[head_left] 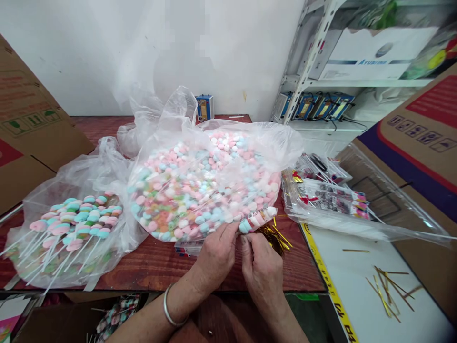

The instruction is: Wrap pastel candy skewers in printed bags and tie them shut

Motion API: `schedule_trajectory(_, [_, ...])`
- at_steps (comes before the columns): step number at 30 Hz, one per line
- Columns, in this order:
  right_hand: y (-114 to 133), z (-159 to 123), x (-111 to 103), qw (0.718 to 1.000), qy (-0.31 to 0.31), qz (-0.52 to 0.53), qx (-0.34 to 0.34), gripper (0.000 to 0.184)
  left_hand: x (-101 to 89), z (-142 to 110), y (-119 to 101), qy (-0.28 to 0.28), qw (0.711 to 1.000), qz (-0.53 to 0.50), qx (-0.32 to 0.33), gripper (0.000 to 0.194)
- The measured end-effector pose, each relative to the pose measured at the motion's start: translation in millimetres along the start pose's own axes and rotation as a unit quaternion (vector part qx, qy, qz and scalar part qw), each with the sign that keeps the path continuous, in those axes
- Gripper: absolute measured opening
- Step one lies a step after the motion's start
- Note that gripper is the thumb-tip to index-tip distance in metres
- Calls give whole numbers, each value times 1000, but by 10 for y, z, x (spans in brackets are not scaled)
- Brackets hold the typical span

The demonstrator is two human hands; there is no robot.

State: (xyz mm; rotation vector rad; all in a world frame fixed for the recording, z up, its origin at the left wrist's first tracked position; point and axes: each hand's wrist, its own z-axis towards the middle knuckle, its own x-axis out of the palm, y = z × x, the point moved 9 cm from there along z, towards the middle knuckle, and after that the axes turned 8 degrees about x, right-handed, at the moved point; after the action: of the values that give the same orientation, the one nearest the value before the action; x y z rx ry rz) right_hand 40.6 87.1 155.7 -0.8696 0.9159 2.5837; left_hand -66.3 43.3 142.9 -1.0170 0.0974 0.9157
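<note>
White wall (pixel 243 57) backs a dark red-brown desk (pixel 293 276), and a metal shelf (pixel 300 78) at far right carries a white carton (pixel 378 55) above several blue boxes (pixel 330 105). Tall brown cardboard (pixel 32 105) stands at the left, with more cardboard (pixel 421 119) at the right.

At the near middle of the desk, the person holds a wrapped marshmallow stick (pixel 257 220), tilted with its white tip toward the right. The left hand (pixel 217 251), a metal bangle (pixel 166 305) on its wrist, has its grip pinched at the lower end of the wrapper; the right hand (pixel 263 259) has its grip closed on that same end, thumb uppermost. Gold ties (pixel 274 238) lie just beside the right hand.

Beyond both hands spreads a big clear bag (pixel 178 107) full of pastel marshmallows (pixel 210 190). To its left, unwrapped marshmallow skewers (pixel 76 219) rest on thinner plastic (pixel 89 171), sticks pointing near. On the right lie printed packets (pixel 328 193) in clear plastic; nearer, loose gold strips (pixel 389 290) are scattered on a white surface (pixel 357 276).
</note>
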Motion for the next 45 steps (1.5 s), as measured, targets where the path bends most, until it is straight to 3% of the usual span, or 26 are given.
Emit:
schedule_trajectory(2, [22,1,9,1000,4,18,0,25,1,18,6,3,1000,-1,-20,26])
schedule_trajectory(6, [24,7,-19,998,-29,45,14,14,22,31,90,-12,988,-94,-123,23])
schedule_trajectory(12, [32,37,-96,997,-50,60,11,8,199,-51,224,9,939,-263,-222,27])
schedule_trajectory(16, [-109,100,-129,982,0,161,102,11,297,-19,182,46,902,-376,-207,28])
schedule_trajectory(20, [-80,115,-168,972,60,198,114,16,263,9,87,88,862,-458,-197,35])
schedule_trajectory(22, [-74,111,-204,968,83,209,114,17,182,3,66,109,870,-437,-199,28])
schedule_trajectory(24, [-98,114,-257,964,97,215,120,16,81,22,-3,135,898,-386,-162,15])
schedule_trajectory(28, [-147,162,-438,965,81,215,128,15,24,47,-221,205,954,-216,-32,42])
schedule_trajectory(31, [-121,154,-441,956,110,236,136,19,26,49,-278,192,974,-121,7,52])
schedule_trajectory(35, [-214,23,-212,911,192,298,210,24,0,34,-307,167,979,-116,6,48])
schedule_trajectory(37, [-335,-8,-176,895,180,323,250,23,5,20,-332,178,975,-130,11,44])
schedule_trajectory(39, [-440,17,-252,894,129,337,266,19,15,6,-325,186,974,-129,14,40])
schedule_trajectory(42, [-381,94,-421,919,83,321,214,11,50,-36,-187,177,974,-139,-30,32])
schedule_trajectory(45, [-45,94,-417,949,119,277,93,14,147,-136,-16,157,942,-268,-128,43])
